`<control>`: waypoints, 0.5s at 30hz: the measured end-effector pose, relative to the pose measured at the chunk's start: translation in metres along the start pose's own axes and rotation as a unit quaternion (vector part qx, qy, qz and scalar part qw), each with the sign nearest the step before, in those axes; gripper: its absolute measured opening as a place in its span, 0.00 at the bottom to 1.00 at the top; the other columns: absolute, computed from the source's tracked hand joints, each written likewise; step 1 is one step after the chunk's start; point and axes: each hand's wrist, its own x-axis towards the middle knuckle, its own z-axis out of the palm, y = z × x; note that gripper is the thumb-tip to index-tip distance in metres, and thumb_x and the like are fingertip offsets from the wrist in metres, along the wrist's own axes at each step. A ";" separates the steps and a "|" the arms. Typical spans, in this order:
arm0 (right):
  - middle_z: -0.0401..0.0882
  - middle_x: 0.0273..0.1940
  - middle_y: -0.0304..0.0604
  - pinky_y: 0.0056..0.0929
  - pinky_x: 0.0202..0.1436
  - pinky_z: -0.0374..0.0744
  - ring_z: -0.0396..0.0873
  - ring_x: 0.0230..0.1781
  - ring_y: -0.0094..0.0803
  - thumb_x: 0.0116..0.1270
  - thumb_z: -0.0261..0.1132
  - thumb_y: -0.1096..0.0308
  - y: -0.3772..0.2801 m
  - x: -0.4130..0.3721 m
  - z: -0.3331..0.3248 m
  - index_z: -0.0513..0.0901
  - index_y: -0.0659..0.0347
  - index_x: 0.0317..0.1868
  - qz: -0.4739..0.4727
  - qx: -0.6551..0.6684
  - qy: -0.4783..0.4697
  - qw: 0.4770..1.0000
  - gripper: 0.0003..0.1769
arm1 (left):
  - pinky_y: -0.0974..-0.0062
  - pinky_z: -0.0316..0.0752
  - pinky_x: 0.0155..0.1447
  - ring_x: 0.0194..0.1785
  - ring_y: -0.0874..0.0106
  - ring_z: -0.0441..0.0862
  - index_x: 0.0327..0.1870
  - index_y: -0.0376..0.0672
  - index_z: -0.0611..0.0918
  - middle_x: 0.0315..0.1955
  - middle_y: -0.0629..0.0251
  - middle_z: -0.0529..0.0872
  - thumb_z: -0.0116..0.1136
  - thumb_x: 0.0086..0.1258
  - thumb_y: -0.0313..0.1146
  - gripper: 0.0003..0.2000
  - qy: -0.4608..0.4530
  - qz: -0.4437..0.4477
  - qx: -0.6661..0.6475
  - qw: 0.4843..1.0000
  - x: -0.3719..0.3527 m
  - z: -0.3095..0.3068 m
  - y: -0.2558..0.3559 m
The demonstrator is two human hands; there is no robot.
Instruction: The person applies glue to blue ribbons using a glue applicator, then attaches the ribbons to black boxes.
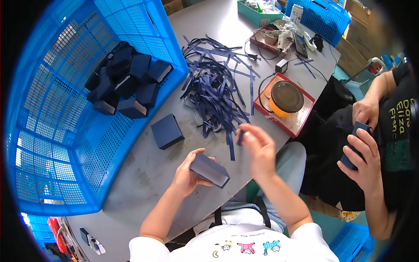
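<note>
My left hand [187, 177] grips a dark navy box [208, 169] over the table's front edge, with its paler grey side facing up. To the right, my right hand [260, 153] pinches a short navy ribbon strip [240, 137] between thumb and fingers. Just beyond my left hand, another navy box [167, 132] rests on the grey table. A tangled heap of navy ribbon strips [214, 98] spreads across the middle, its near ends close to my right hand.
A large blue plastic crate [94, 148] on the left holds several navy boxes [128, 78]. At the right, a red tray [301, 126] carries an orange pot [286, 99] with a dark lid. Beside me, a co-worker's hands [364, 161] hold a navy box [352, 150].
</note>
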 end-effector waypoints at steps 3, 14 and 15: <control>0.81 0.39 0.40 0.21 0.48 0.74 0.77 0.40 0.23 0.66 0.57 0.72 0.031 -0.017 0.022 0.79 0.66 0.46 0.014 0.000 -0.031 0.999 0.11 | 0.70 0.80 0.42 0.46 0.70 0.78 0.57 0.45 0.70 0.48 0.62 0.77 0.41 0.72 0.41 0.17 0.058 0.048 0.171 0.982 0.015 0.001 -0.008; 0.78 0.42 0.50 0.32 0.55 0.72 0.76 0.44 0.36 0.67 0.52 0.66 0.021 0.009 0.015 0.75 0.71 0.49 0.111 0.236 -0.020 0.965 0.17 | 0.76 0.68 0.55 0.50 0.73 0.76 0.44 0.37 0.80 0.45 0.63 0.80 0.54 0.64 0.30 0.10 0.109 0.367 0.365 0.849 0.018 -0.018 0.012; 0.78 0.42 0.50 0.32 0.55 0.72 0.76 0.44 0.36 0.67 0.52 0.66 0.016 0.011 0.017 0.75 0.71 0.49 0.111 0.235 -0.022 0.965 0.17 | 0.75 0.68 0.56 0.49 0.73 0.77 0.44 0.38 0.80 0.44 0.63 0.81 0.56 0.62 0.29 0.11 0.071 0.369 0.337 0.863 0.016 -0.010 0.026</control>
